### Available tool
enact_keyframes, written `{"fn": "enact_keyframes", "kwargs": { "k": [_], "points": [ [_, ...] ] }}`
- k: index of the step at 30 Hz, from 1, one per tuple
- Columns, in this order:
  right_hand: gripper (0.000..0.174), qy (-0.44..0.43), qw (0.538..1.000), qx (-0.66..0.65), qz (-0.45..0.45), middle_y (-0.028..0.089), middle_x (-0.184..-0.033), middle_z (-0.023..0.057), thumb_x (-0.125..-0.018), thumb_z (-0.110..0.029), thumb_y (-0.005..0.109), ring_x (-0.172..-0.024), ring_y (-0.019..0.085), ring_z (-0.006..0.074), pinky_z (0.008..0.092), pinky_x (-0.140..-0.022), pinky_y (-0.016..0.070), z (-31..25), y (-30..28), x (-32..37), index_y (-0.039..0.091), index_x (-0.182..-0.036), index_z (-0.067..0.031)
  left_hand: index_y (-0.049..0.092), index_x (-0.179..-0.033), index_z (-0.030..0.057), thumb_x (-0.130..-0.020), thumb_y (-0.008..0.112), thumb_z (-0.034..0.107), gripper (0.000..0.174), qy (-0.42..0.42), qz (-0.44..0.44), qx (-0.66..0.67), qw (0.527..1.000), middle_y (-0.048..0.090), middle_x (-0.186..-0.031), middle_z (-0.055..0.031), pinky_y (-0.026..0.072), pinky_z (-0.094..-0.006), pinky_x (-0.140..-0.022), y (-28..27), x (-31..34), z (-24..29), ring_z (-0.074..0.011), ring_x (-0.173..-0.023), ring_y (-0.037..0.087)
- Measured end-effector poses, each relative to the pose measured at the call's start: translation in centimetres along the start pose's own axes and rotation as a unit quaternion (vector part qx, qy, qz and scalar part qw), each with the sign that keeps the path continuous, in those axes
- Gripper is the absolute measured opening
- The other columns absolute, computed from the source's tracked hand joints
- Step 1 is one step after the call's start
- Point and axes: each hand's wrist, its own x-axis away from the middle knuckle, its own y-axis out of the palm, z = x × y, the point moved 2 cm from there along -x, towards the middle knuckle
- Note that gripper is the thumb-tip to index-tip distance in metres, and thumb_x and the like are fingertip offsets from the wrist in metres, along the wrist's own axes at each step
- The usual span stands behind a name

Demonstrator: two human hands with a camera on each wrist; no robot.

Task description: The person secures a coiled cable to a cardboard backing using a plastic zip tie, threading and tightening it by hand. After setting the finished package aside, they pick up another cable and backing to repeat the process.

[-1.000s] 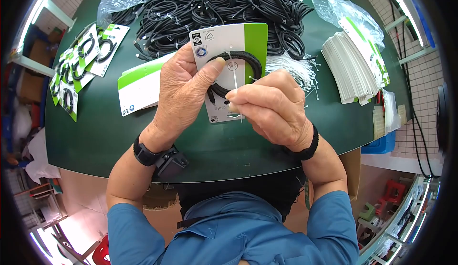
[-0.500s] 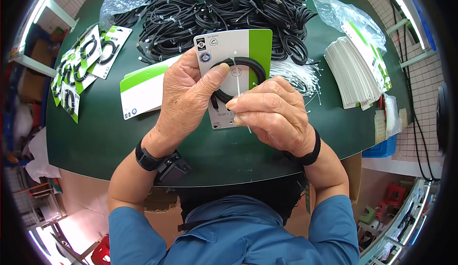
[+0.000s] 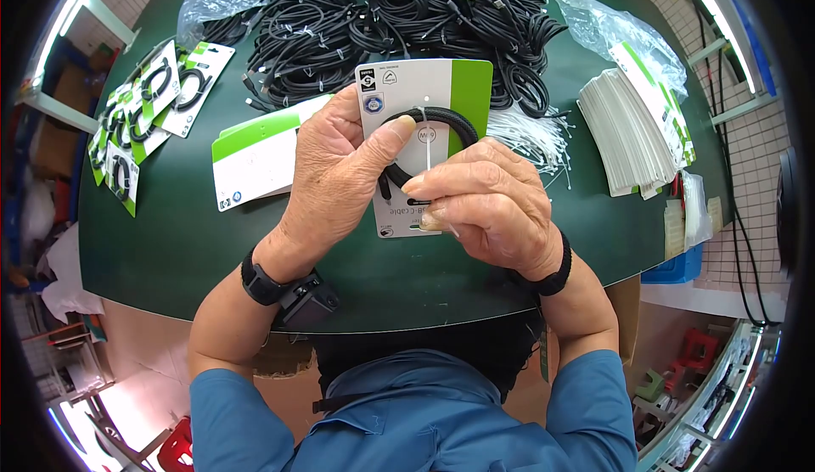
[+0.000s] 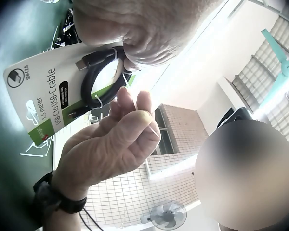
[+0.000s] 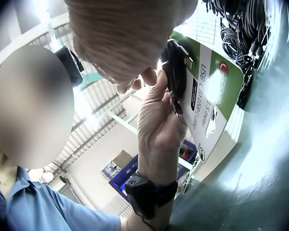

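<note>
My left hand [image 3: 333,175] grips a white-and-green printed card [image 3: 414,80] by its left edge, thumb pressing a coiled black USB cable [image 3: 461,126] against its back. On the front, in the left wrist view, the same card [image 4: 31,91] reads "USB-C to USB-C cable", with more of the cable [image 4: 88,83] lying across it. A thin white cable tie [image 3: 428,151] comes out through a small hole in the card and runs over the coil. Between thumb and forefinger, my right hand [image 3: 499,205] pinches the tie near the card's lower right.
A heap of black cables [image 3: 323,26] lies at the back, with loose white ties [image 3: 539,141] before it. Flat cards [image 3: 255,166] lie left of the hands; a thick card stack [image 3: 624,128] stands right. Carded cables [image 3: 191,90] are piled far left. Clear plastic bags [image 3: 607,24] lie behind.
Both hands and the card have shifted slightly right and toward the body. The tie's tail, which stuck out below the right fingers, is now mostly hidden by them.
</note>
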Motion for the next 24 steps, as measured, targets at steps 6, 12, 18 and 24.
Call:
{"fn": "enact_keyframes", "kwargs": {
  "k": [6,12,18,24],
  "points": [
    [0.023,0.030,0.999,-0.015,0.030,0.077,-0.102,0.0138,-0.086,0.005,0.078,-0.078,0.073,0.0242,0.0339,-0.066,0.0581,0.4,0.6,0.3,0.063,-0.098,-0.0066,0.061,-0.131,-0.0036,-0.102,0.064,0.004,0.030,-0.014,-0.003,-0.001,1.000,0.073,-0.118,-0.0099,0.0578,-0.0295,-0.093,-0.1,0.0,-0.2,-0.0130,-0.104,0.070],
    [0.023,0.041,0.996,0.010,0.078,0.076,-0.099,0.0170,-0.087,0.011,0.073,-0.078,0.072,0.0229,0.0339,-0.069,0.0591,0.8,-0.4,0.0,0.062,-0.102,-0.0020,0.061,-0.129,-0.0042,-0.102,0.064,0.004,0.029,-0.020,-0.031,-0.027,0.999,0.073,-0.117,-0.0109,0.0578,-0.0294,-0.093,0.4,0.5,-0.8,-0.0128,-0.104,0.070],
    [0.019,0.165,0.975,-0.017,0.147,0.077,-0.095,0.0146,-0.087,0.009,0.076,-0.079,0.072,0.0220,0.0327,-0.071,0.0585,1.5,-1.1,0.7,0.066,-0.102,0.0009,0.061,-0.127,-0.0049,-0.101,0.064,0.004,0.027,-0.029,-0.040,-0.046,0.998,0.073,-0.115,-0.0112,0.0583,-0.0283,-0.091,1.3,1.0,-0.9,-0.0128,-0.103,0.070],
    [0.018,0.076,0.988,0.108,0.085,0.077,-0.095,0.0126,-0.086,0.008,0.079,-0.079,0.070,0.0206,0.0305,-0.070,0.0566,2.7,-2.0,-0.5,0.074,-0.102,0.0023,0.061,-0.127,-0.0051,-0.101,0.064,0.004,0.028,-0.027,-0.030,-0.073,0.997,0.074,-0.113,-0.0112,0.0589,-0.0283,-0.089,0.8,0.7,-1.0,-0.0131,-0.101,0.071]
  ]
}}
